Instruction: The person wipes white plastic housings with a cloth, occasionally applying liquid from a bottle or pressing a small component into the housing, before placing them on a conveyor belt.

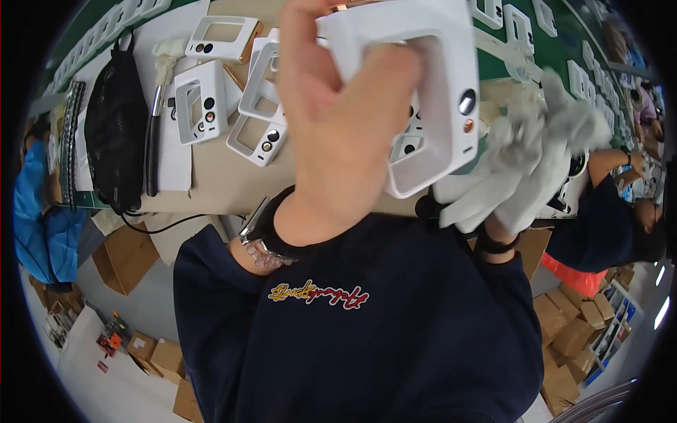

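Raised close to the camera, my bare left hand [338, 120] is closed around a white plastic housing [441, 106]. Its thumb reaches into the housing's large rectangular opening. A dark round button, a small copper-coloured one and a slot sit on the housing's face. My right hand [518, 155], in white glove fabric, is beside the housing's right edge. Motion smears its upper part, and I cannot make out its fingers or anything in them. Left of my left hand, several similar white housings [201, 102] lie on the table, some overlapping.
A black pouch [116, 130] and a black-handled brush [155, 134] lie at the table's left. More white housings [518, 28] line the green surface [451, 10] at the back. Another person [606, 211] is at the right. Cardboard boxes [575, 331] stand on the floor.
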`<action>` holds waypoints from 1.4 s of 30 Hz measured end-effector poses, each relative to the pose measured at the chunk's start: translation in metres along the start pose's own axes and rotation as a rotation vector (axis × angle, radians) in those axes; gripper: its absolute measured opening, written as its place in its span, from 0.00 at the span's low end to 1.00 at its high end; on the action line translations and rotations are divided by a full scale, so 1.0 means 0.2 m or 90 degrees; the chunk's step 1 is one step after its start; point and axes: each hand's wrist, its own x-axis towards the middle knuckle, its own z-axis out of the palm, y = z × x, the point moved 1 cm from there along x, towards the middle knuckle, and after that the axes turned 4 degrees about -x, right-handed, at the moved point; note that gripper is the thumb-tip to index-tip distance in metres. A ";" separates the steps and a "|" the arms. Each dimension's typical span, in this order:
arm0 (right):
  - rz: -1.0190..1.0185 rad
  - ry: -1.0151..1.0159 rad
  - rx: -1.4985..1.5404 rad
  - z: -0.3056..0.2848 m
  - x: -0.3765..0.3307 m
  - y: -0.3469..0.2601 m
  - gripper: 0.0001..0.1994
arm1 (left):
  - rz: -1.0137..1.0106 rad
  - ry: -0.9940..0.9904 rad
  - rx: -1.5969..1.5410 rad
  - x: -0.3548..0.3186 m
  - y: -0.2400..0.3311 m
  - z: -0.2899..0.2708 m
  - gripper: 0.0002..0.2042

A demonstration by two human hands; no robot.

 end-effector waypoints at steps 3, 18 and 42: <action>0.127 0.251 0.309 0.30 0.07 -0.07 0.20 | -0.029 0.018 -0.011 0.00 0.00 -0.01 0.13; -0.195 -0.345 -0.267 0.28 0.02 -0.05 0.17 | -0.241 0.058 -0.026 0.00 -0.04 -0.06 0.25; -0.104 0.069 -0.161 -0.06 -0.03 0.06 0.18 | -0.201 0.142 -0.146 0.03 -0.09 0.03 0.30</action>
